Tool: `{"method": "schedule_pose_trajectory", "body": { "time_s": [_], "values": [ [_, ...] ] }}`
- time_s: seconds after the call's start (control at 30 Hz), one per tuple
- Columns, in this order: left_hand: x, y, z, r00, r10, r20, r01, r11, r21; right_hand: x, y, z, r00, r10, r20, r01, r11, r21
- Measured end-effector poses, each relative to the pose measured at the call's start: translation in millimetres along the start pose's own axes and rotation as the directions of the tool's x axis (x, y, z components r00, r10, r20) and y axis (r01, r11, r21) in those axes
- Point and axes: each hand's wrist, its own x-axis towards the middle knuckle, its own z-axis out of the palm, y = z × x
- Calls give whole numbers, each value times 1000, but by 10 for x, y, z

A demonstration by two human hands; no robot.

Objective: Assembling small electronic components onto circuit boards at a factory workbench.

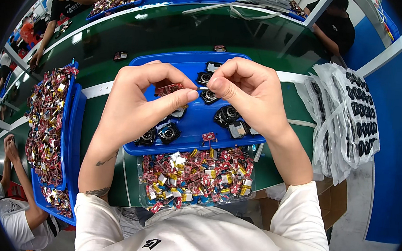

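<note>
My left hand (138, 103) pinches a small red circuit board (168, 88) between thumb and forefinger. My right hand (249, 89) is closed in a pinch right beside it, fingertips almost touching the left thumb; what it grips is too small to tell. Both hands hover over a blue tray (196, 125) that holds several black round modules (169, 132) and one loose red board (208, 136).
A clear bag of small red, yellow and white boards (196, 177) lies below the tray. Blue trays piled with red parts (45, 126) stand at the left. Plastic bags of black parts (350, 114) lie at the right. Other people work at the left and across the green belt (171, 32).
</note>
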Motion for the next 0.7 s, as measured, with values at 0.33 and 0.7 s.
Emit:
{"method": "schedule_pose_trajectory", "body": {
  "time_s": [0.33, 0.7],
  "values": [
    [-1, -37, 23, 984, -97, 152, 153, 898, -413, -66, -45, 103, 997, 8, 71, -20, 985, 173],
    [19, -63, -139, 999, -32, -31, 19, 934, -356, 149, 415, -245, 955, 148, 257, 52, 771, -634]
  ]
}}
